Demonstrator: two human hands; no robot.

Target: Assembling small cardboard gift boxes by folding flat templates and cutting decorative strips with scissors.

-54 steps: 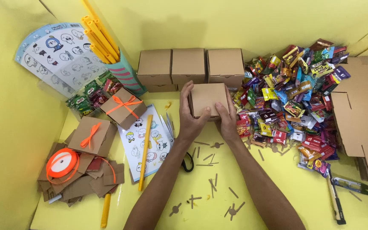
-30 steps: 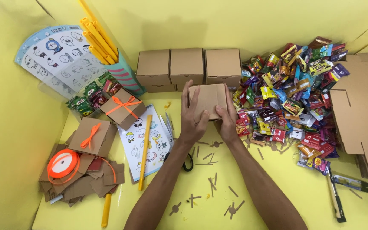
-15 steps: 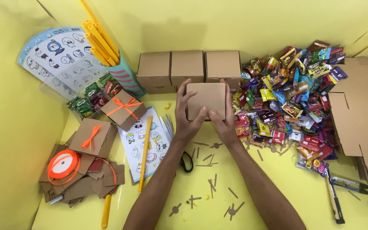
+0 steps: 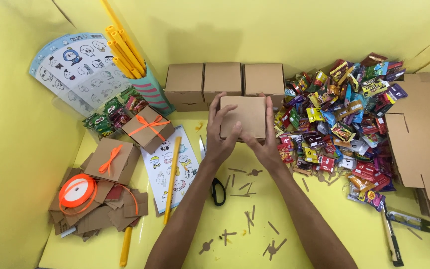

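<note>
Head view shows both hands around a small brown cardboard box (image 4: pixel 244 117), closed, held just in front of a row of three similar boxes (image 4: pixel 223 79) at the far wall. Compared with the moments before, the box has moved a little farther away and now sits squarer, its top flat to the camera, so the closing of the flaps looks finished. The left hand (image 4: pixel 223 133) clasps the left side with fingers curled over the top edge; the right hand (image 4: pixel 265 142) supports the right side and the near bottom corner, fingers pressed flat on the cardboard. Just right of the box, almost touching it, starts the pile of coloured sweets (image 4: pixel 342 114). Black-handled scissors (image 4: pixel 215 182) lie near the left wrist, beside the sticker sheet (image 4: pixel 172 167). Small cardboard scraps (image 4: pixel 247 214) are scattered on the yellow table (image 4: pixel 324 219) under the forearms, where some room is free; the far side is crowded.
</note>
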